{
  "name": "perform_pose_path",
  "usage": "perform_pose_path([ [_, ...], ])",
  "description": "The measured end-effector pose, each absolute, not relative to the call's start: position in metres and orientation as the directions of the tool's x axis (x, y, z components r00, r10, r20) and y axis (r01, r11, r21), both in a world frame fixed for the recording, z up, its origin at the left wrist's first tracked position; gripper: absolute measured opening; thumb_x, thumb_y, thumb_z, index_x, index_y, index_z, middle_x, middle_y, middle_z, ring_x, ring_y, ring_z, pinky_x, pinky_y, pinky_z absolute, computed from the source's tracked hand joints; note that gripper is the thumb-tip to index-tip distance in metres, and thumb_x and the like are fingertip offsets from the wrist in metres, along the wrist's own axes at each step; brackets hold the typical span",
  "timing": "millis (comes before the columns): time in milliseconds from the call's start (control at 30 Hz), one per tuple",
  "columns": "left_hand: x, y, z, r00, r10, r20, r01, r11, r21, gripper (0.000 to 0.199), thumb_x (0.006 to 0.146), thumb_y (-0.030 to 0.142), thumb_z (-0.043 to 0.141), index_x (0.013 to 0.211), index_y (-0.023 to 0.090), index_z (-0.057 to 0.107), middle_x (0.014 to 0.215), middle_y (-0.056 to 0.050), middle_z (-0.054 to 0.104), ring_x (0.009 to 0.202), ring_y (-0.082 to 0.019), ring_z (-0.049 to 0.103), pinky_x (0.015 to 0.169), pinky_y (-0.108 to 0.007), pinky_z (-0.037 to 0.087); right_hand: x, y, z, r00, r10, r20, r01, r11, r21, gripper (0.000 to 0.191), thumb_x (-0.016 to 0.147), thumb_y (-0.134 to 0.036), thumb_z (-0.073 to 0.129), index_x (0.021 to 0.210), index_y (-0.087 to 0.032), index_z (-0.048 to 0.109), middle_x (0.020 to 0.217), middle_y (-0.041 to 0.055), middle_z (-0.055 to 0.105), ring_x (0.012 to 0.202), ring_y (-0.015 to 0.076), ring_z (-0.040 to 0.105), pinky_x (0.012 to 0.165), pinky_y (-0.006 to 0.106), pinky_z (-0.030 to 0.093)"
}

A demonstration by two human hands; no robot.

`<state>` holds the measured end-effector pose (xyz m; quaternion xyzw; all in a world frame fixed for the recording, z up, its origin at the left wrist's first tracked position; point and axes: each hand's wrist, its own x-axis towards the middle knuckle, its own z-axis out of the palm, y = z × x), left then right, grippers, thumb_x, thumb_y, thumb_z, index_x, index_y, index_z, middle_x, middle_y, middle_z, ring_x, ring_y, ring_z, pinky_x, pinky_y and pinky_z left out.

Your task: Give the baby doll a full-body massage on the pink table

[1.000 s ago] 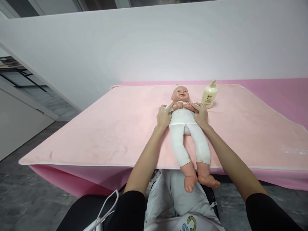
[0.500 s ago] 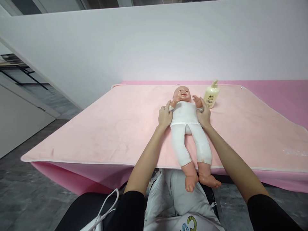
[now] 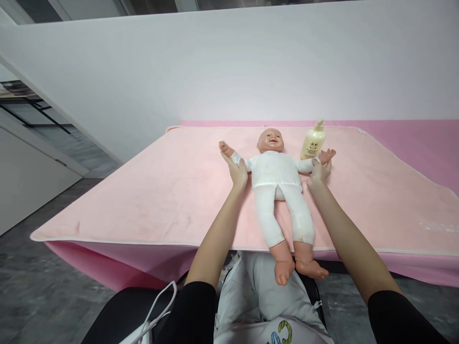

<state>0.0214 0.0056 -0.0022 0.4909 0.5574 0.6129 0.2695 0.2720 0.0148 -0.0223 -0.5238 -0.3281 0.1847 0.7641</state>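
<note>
A baby doll [image 3: 275, 169] with a white cloth body lies on its back on the pink blanket [image 3: 161, 191], head toward the wall and feet over the front edge. Both its arms are spread out to the sides. My left hand [image 3: 237, 172] is closed round the doll's arm on the left, near the wrist. On the other side my right hand [image 3: 320, 173] grips the doll's other arm near its wrist. Just behind that arm a pale yellow pump bottle [image 3: 313, 141] stands on the blanket, leaning slightly in view.
A white wall [image 3: 229, 67] rises behind the table. Darker pink cloth [image 3: 412, 138] shows beyond the blanket at the back right. A white cable [image 3: 158, 306] loops by the black seat at the lower left.
My hands have moved apart, drawing the doll's arms from beside its chest out to both sides. The bottle has shifted very slightly left.
</note>
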Motion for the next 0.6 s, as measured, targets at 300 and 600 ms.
perform_pose_path([
  [300,0.037,-0.02,0.019,0.055,0.925,0.375,0.921,-0.192,0.339,0.061,0.087,0.011,0.033,0.139,0.043,0.034,0.131,-0.007,0.043,0.109,-0.027,0.048,0.078,-0.037,0.049,0.232,-0.017,0.004,0.106,0.762,0.639,0.751,0.36,-0.553,0.06,0.068,0.001,0.039,0.117,-0.023,0.064,0.108,0.0064,0.062,0.102,0.0206,0.054,0.094,0.039,0.043],
  [600,0.031,-0.013,0.012,0.143,0.902,0.407,0.895,-0.294,0.337,0.065,0.082,0.005,0.035,0.136,0.041,0.041,0.131,-0.006,0.044,0.11,-0.027,0.045,0.082,-0.038,0.049,0.232,-0.019,0.008,-0.016,0.776,0.631,0.855,0.337,-0.394,0.059,0.072,0.001,0.037,0.117,-0.025,0.064,0.102,0.0079,0.06,0.093,0.0205,0.051,0.086,0.036,0.041],
])
